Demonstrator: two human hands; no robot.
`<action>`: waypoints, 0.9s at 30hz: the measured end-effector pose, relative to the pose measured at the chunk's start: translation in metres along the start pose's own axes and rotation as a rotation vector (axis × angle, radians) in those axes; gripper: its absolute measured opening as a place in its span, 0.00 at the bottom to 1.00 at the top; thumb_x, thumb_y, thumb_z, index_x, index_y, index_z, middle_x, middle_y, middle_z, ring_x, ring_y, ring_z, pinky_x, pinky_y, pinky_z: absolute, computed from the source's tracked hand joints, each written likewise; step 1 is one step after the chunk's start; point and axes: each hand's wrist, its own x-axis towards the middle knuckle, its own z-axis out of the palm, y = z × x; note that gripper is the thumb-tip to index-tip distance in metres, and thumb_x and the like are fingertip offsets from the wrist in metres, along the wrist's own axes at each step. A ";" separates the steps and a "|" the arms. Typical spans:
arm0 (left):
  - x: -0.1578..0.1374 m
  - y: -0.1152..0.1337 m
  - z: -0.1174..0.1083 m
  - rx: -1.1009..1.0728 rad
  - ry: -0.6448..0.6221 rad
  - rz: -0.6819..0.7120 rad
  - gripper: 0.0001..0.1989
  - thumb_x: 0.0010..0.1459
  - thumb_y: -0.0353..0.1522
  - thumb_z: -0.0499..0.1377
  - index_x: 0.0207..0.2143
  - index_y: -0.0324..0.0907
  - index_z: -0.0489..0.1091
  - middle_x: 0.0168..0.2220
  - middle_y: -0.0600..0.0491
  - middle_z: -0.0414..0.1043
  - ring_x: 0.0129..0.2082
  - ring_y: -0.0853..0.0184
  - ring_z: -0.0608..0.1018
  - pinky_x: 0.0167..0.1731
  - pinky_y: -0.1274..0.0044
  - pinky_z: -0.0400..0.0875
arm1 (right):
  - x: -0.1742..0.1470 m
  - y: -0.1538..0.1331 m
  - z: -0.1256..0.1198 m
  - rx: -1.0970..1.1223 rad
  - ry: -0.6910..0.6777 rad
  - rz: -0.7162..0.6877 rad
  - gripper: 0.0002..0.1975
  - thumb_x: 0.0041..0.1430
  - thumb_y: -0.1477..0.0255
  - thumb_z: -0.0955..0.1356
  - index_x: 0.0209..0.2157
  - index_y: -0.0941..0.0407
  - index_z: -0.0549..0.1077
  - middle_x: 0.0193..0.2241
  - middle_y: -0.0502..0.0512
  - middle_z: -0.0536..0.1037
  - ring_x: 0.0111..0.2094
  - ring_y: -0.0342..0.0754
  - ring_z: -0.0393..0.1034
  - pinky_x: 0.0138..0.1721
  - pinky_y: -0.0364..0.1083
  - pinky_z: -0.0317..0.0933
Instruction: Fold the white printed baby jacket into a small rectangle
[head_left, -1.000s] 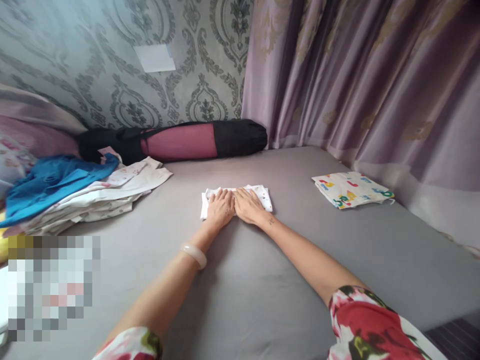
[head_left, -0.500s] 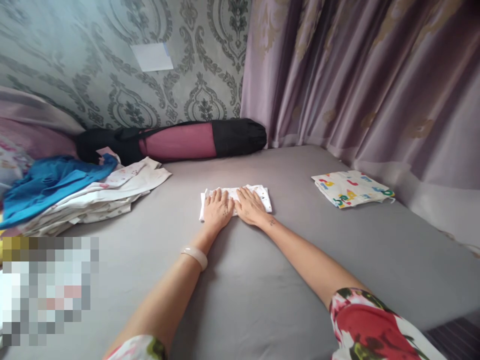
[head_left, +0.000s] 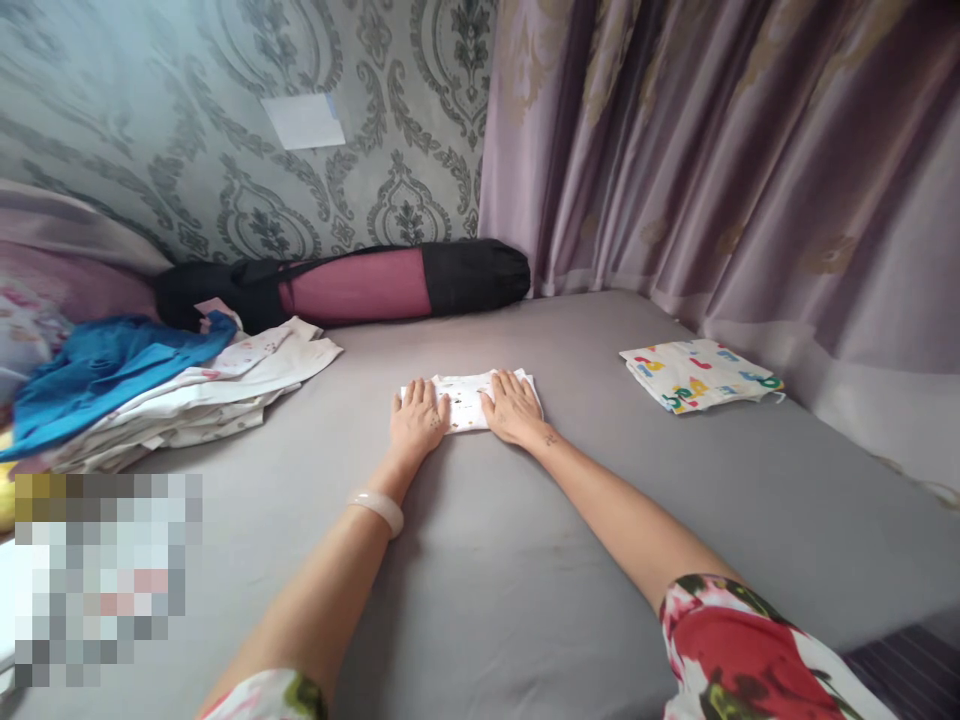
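Note:
A small white folded garment (head_left: 466, 402) with a fine print lies flat in the middle of the grey bed sheet (head_left: 495, 560). My left hand (head_left: 418, 418) rests flat on its left end, fingers stretched out and pointing away from me. On the right end lies my right hand (head_left: 516, 408), also flat with the fingers extended. Both palms press down on the cloth, and the printed middle shows between them. The parts under my hands are hidden.
To the right lies a folded white cloth (head_left: 697, 375) with colourful letters. A pile of pale clothes (head_left: 277, 358) with a blue garment (head_left: 120, 365) on top is at the left. A black and maroon long bag (head_left: 360, 283) lies along the wall, beside the purple curtain (head_left: 570, 150).
My hands have slid apart over the folded garment, the left one leftward and the right one rightward. More of its printed middle now shows.

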 end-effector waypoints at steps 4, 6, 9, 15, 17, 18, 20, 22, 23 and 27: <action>0.001 -0.014 -0.005 -0.013 -0.092 -0.018 0.31 0.67 0.41 0.39 0.65 0.34 0.55 0.68 0.41 0.53 0.68 0.52 0.54 0.64 0.56 0.50 | 0.000 0.007 -0.002 -0.029 0.005 0.034 0.32 0.70 0.63 0.51 0.66 0.69 0.53 0.67 0.66 0.53 0.68 0.57 0.43 0.67 0.55 0.33; 0.001 -0.019 -0.006 -0.034 -0.123 -0.027 0.30 0.67 0.41 0.39 0.66 0.36 0.54 0.69 0.43 0.50 0.68 0.53 0.53 0.65 0.57 0.50 | 0.000 0.012 -0.004 -0.038 -0.011 0.054 0.32 0.69 0.63 0.51 0.66 0.69 0.53 0.68 0.66 0.52 0.69 0.56 0.42 0.67 0.56 0.34; 0.000 -0.024 -0.007 -0.064 -0.135 -0.035 0.30 0.67 0.40 0.38 0.67 0.36 0.53 0.69 0.45 0.49 0.69 0.54 0.52 0.65 0.59 0.49 | -0.002 0.018 -0.008 -0.042 -0.031 0.064 0.32 0.68 0.65 0.52 0.67 0.69 0.52 0.68 0.65 0.50 0.69 0.56 0.41 0.67 0.55 0.36; -0.004 -0.029 -0.009 -0.102 -0.118 -0.038 0.29 0.67 0.38 0.40 0.66 0.35 0.54 0.69 0.45 0.50 0.68 0.58 0.54 0.66 0.62 0.49 | -0.005 0.026 -0.009 -0.041 0.003 0.166 0.32 0.68 0.65 0.54 0.66 0.71 0.51 0.68 0.70 0.48 0.68 0.59 0.45 0.66 0.53 0.40; -0.005 -0.030 -0.008 -0.101 -0.106 -0.033 0.29 0.67 0.38 0.39 0.65 0.34 0.55 0.68 0.44 0.51 0.68 0.58 0.55 0.66 0.62 0.49 | -0.006 0.027 -0.008 -0.039 0.011 0.172 0.32 0.68 0.65 0.54 0.66 0.71 0.52 0.68 0.70 0.50 0.67 0.59 0.46 0.66 0.53 0.40; -0.006 -0.030 -0.008 -0.100 -0.097 -0.030 0.29 0.67 0.38 0.40 0.65 0.34 0.55 0.68 0.43 0.51 0.68 0.57 0.55 0.66 0.62 0.50 | -0.006 0.027 -0.008 -0.038 0.014 0.171 0.32 0.68 0.65 0.54 0.66 0.71 0.52 0.68 0.71 0.51 0.67 0.59 0.47 0.66 0.53 0.40; -0.006 -0.030 -0.006 -0.101 -0.070 -0.020 0.28 0.67 0.38 0.40 0.65 0.35 0.56 0.68 0.42 0.52 0.68 0.57 0.56 0.65 0.61 0.51 | -0.006 0.026 -0.008 -0.037 0.019 0.173 0.32 0.68 0.66 0.54 0.66 0.71 0.52 0.67 0.71 0.52 0.67 0.58 0.47 0.66 0.53 0.41; -0.006 -0.030 -0.005 -0.106 -0.050 -0.010 0.28 0.66 0.38 0.41 0.64 0.35 0.57 0.67 0.42 0.53 0.67 0.55 0.57 0.65 0.59 0.52 | -0.007 0.025 -0.008 -0.037 0.026 0.175 0.32 0.68 0.66 0.54 0.66 0.71 0.52 0.67 0.70 0.52 0.67 0.59 0.47 0.66 0.53 0.41; -0.006 -0.030 -0.004 -0.108 -0.045 -0.007 0.28 0.66 0.38 0.41 0.64 0.35 0.58 0.67 0.42 0.54 0.67 0.55 0.57 0.64 0.59 0.52 | -0.007 0.025 -0.008 -0.038 0.031 0.175 0.32 0.68 0.66 0.54 0.66 0.71 0.53 0.67 0.70 0.52 0.67 0.59 0.47 0.66 0.53 0.41; -0.006 -0.031 -0.002 -0.105 -0.033 -0.005 0.28 0.67 0.38 0.41 0.64 0.33 0.58 0.67 0.41 0.54 0.67 0.54 0.57 0.64 0.59 0.53 | -0.008 0.025 -0.007 -0.038 0.039 0.175 0.31 0.67 0.66 0.55 0.66 0.71 0.53 0.67 0.69 0.53 0.67 0.58 0.48 0.66 0.53 0.41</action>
